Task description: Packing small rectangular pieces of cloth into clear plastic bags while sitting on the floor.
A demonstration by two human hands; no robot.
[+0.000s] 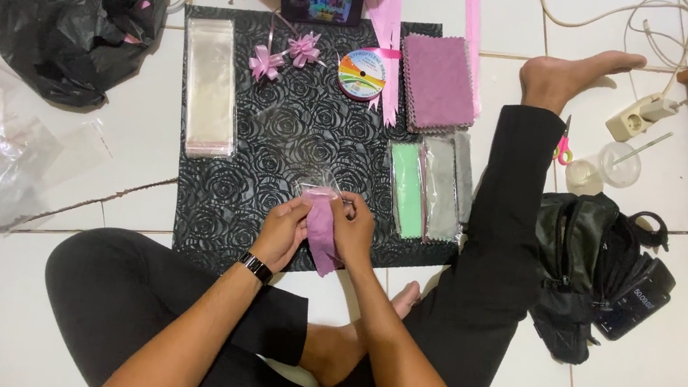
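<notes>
Both hands meet over the near edge of a black rose-patterned mat (282, 125). My left hand (281, 231), with a black watch on the wrist, grips a folded purple cloth (322, 236). My right hand (355, 226) pinches the same cloth and the mouth of a small clear plastic sleeve (321, 184) above it. The cloth sits partly inside the sleeve opening.
On the mat lie a stack of clear sleeves (211, 86), two pink bows (283, 54), a ribbon spool (361, 73), a purple cloth stack (438, 83), and green and grey cloths (429, 188). A phone (321, 2), a black plastic bag (57, 1), a black backpack (593, 268) and scissors (564, 147) surround it.
</notes>
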